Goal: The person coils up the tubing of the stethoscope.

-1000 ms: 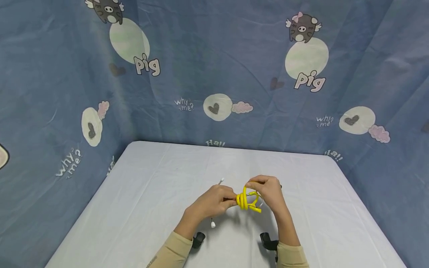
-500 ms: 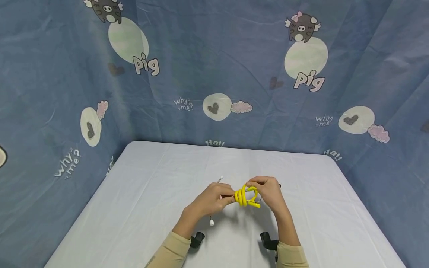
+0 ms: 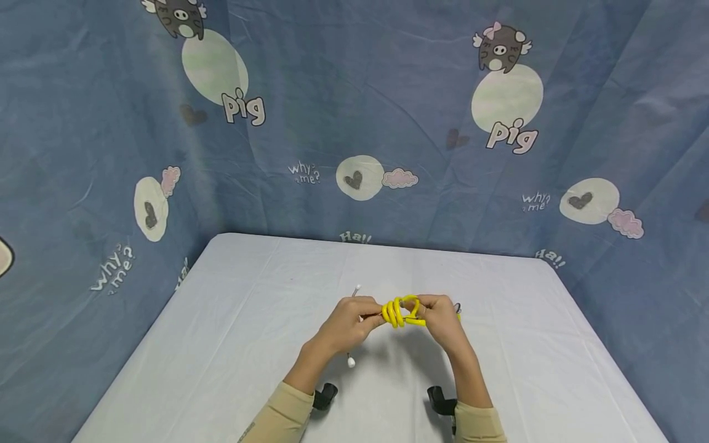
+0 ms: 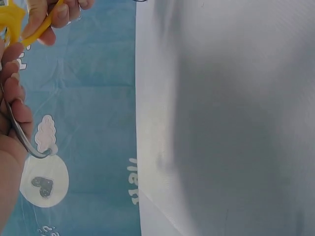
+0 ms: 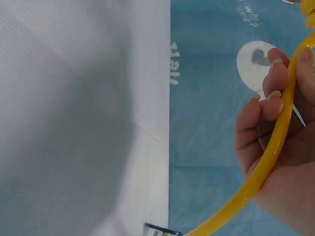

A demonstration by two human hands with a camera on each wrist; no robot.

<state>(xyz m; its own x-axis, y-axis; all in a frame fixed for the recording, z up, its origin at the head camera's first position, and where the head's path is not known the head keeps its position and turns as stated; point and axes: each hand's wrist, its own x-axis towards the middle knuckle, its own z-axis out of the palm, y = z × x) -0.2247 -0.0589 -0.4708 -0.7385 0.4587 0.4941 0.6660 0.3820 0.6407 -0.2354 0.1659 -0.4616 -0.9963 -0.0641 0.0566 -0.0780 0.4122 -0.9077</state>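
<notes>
- Right now your left hand [image 3: 348, 323] and right hand [image 3: 443, 320] both pinch the coiled yellow tubing [image 3: 400, 311], held between them.
- It's raised just above the white table [image 3: 232, 320]; metal earpieces [image 3: 354, 326] poke out by your left hand.

Head view looks down on the white-covered table [image 3: 249, 344] from above. Both wrist views sit close, sideways, sharing the coiled yellow rubber tube [image 3: 400, 311].

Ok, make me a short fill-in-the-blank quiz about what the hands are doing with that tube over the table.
1. The coiled tube is coloured ____.
2. It is held by ____ hands, the left hand and the right hand.
3. The table has a ____ cover.
4. The word under each pig on the backdrop is ____.

Missing words: yellow; both; white; pig
</notes>
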